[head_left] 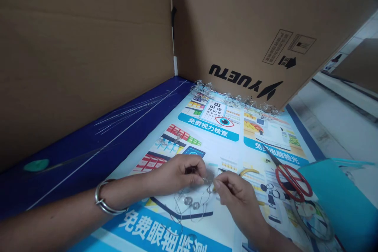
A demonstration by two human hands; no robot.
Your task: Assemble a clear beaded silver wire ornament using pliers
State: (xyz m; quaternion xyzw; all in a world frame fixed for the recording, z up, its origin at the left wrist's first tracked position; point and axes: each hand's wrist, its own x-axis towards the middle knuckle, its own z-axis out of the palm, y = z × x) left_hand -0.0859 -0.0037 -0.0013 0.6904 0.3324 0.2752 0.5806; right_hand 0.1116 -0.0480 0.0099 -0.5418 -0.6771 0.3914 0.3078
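My left hand, a metal bangle on its wrist, is closed in a pinch on a thin beaded wire. Facing it, my right hand also has thumb and forefinger pressed together at the other side of the same wire. Clear round beads and thin loops dangle below the fingertips, over the printed poster. Exactly where each fingertip grips is too small to make out. Curved yellow handles, apparently of pliers, show behind my right hand and are partly hidden by it.
Red-handled scissors lie to the right, near a wire coil and a turquoise sheet or bag. Clear beaded pieces line the foot of the cardboard wall. Loose straight strands and a teal piece lie left.
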